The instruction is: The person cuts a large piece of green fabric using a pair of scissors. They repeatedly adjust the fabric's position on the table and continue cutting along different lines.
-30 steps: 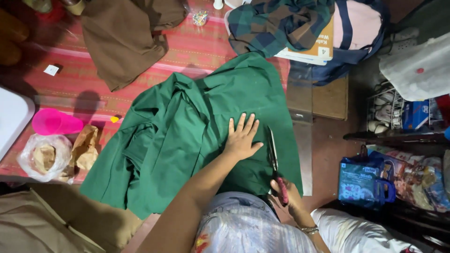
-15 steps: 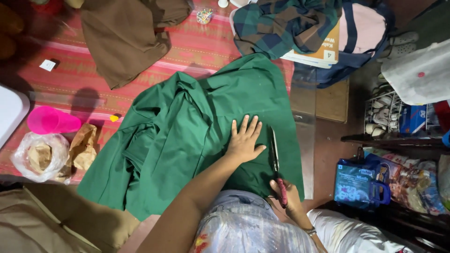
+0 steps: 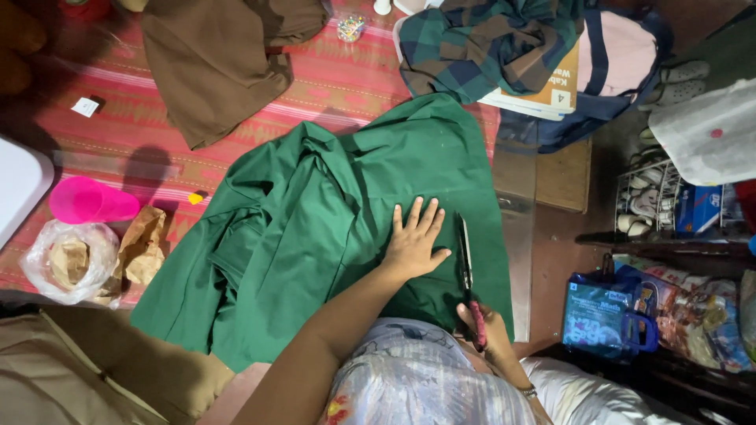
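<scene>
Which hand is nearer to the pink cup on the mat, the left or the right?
Left. The left hand lies flat on the green cloth, to the right of the pink cup. The right hand holds the scissors, farther right still.

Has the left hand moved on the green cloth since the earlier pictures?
No. The left hand lies flat on the green cloth, in the same spot beside the scissors as before.
</scene>
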